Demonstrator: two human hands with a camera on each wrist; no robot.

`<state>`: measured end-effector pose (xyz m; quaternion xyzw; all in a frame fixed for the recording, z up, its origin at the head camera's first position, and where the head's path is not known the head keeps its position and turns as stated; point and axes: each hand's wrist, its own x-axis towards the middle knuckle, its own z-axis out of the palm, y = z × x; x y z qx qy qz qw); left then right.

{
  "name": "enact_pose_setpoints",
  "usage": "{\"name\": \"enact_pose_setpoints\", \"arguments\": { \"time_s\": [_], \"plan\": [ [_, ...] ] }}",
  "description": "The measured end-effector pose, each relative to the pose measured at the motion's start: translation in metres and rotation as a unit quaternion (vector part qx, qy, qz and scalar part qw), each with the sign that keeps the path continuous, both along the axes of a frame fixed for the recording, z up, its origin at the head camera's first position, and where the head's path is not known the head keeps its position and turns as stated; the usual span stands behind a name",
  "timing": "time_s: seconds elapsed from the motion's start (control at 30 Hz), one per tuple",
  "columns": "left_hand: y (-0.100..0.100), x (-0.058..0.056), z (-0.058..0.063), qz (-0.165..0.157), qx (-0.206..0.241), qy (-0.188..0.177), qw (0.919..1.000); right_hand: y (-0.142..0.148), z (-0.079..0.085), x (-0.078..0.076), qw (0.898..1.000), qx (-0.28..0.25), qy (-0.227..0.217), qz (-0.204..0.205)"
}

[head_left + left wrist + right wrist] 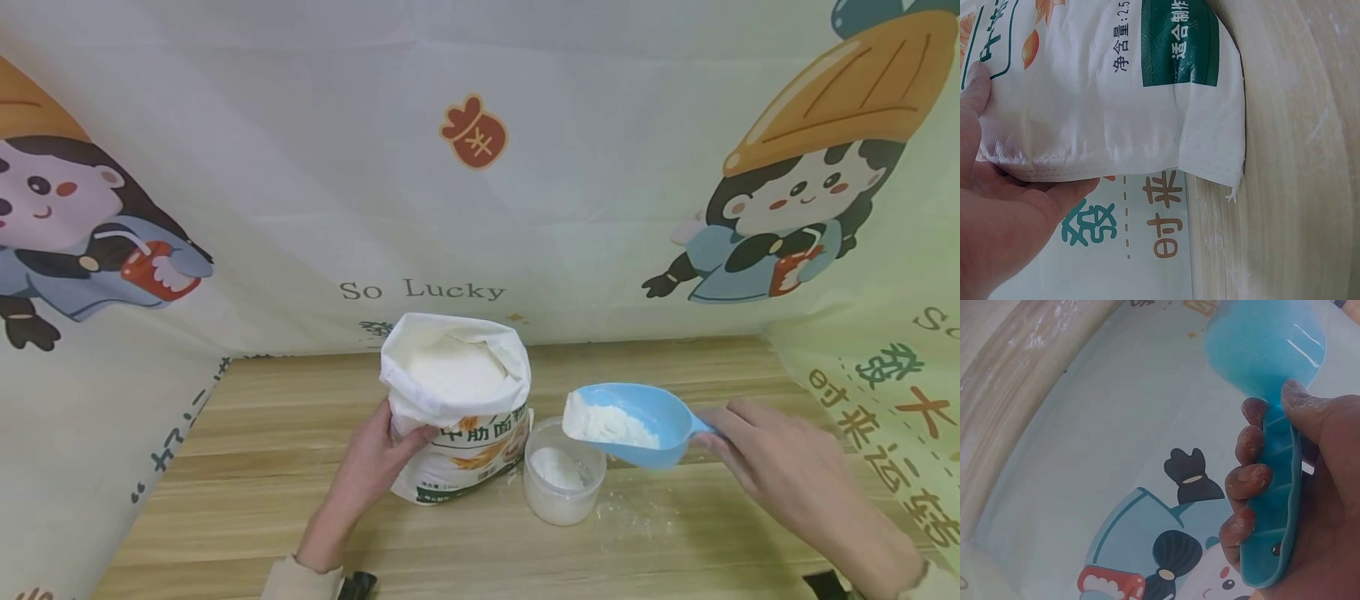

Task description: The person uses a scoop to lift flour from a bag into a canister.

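Note:
A white bag of flour (pixel 465 458) stands with its top rolled open, white flour (pixel 457 371) visible inside. My left hand (pixel 382 454) grips its left side, thumb on the front and fingers behind; the left wrist view shows the bag's printed lower part (pixel 1104 112) beside that hand (pixel 1010 219). My right hand (pixel 780 458) holds a blue scoop (pixel 652 417) loaded with flour, its mouth over the right rim of a clear round tub (pixel 564 500) with flour in the bottom. In the right wrist view, the fingers curl round the scoop's ribbed handle (pixel 1275 500).
The wood-grain table (pixel 247 467) carries a dusting of flour (pixel 630 517) to the right of the tub. A printed cloth (pixel 585 167) with cartoon figures hangs behind the table and along both sides.

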<state>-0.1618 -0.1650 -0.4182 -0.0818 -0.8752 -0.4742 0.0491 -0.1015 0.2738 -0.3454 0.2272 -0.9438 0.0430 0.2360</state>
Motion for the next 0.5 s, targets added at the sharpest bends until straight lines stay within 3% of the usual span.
{"name": "enact_pose_setpoints", "arguments": {
  "time_s": [0.23,0.5],
  "plan": [
    [-0.0005,0.0002,-0.0003,0.000,0.001,0.001,1.0000,0.0006,0.0013,0.0001,1.000,0.019,-0.019,0.007],
    [-0.0007,-0.0003,-0.0015,0.001,-0.005,0.004,1.0000,-0.0022,0.0031,-0.0002,0.998,0.050,0.024,0.024]
  ]
}}
